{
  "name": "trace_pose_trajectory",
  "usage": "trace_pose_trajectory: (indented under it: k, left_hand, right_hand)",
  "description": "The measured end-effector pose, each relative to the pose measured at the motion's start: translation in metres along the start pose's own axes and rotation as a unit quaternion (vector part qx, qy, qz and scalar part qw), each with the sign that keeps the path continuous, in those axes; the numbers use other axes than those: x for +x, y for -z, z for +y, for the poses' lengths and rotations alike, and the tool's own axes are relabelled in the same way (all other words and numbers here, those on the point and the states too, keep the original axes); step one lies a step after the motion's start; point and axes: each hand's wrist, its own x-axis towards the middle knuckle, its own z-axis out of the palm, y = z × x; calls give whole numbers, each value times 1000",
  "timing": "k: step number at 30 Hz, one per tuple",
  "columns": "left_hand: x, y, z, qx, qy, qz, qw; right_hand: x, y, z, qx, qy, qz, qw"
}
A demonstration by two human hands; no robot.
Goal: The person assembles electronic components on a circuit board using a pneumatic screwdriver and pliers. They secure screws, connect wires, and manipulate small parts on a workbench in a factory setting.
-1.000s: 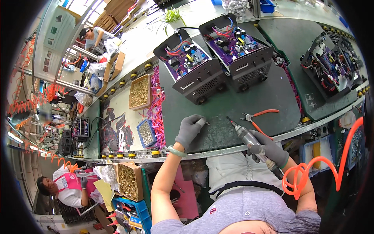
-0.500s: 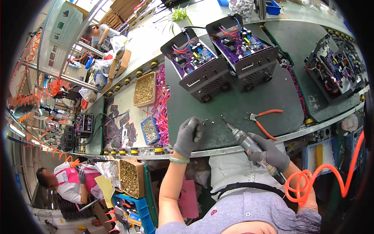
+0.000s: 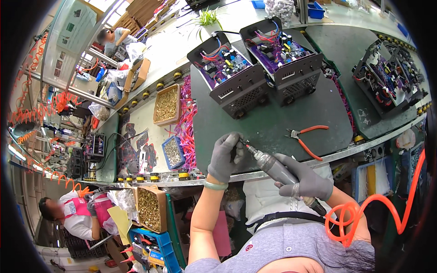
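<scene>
My left hand (image 3: 224, 157), in a grey glove, is closed in a pinch over the dark green mat (image 3: 255, 136). Whatever its fingertips hold is too small to make out. In my right hand (image 3: 309, 181), also gloved, is a grey pneumatic screwdriver (image 3: 272, 167), tilted with its tip up and to the left, right at the left fingertips. An orange coiled air hose (image 3: 382, 195) hangs by its rear end. Orange-handled cutting pliers (image 3: 304, 142) lie spread on the mat to the right. Behind stand two black metal housings (image 3: 241, 98) (image 3: 291, 79) with purple circuit boards and wires.
At the left are a box of brass-coloured screws (image 3: 167, 104), a blue tray of silver screws (image 3: 173, 152) and pink cable ties (image 3: 187, 123). Another opened unit (image 3: 389, 79) stands far right. The metal table edge (image 3: 255, 176) runs before me. Two people work at the left.
My right hand has brought the screwdriver left, so its tip meets my left fingertips. The left hand has shifted slightly right and now covers where small screws lay on the mat.
</scene>
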Motion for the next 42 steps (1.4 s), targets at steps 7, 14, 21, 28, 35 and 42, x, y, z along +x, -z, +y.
trace_pose_trajectory:
  k: [7,14,21,28,35,42]
  left_hand:
    - [-6,1,7,79,-40,4,996]
    - [51,24,19,69,-137,160,975]
    - [123,33,44,37,-147,179,972]
    - [154,41,38,-96,-113,86,985]
    - [155,43,30,-147,-128,52,979]
    - [156,63,25,-149,-153,-11,977]
  right_hand:
    - [12,4,7,347,-128,-112,922]
    - [55,-14,-22,224,22,-35,974]
    - [93,-19,-23,245,49,-8,968]
    - [91,-24,-22,280,40,4,959]
    - [98,-27,-17,328,17,-1,944]
    - [111,-36,-7,409,9,-53,911]
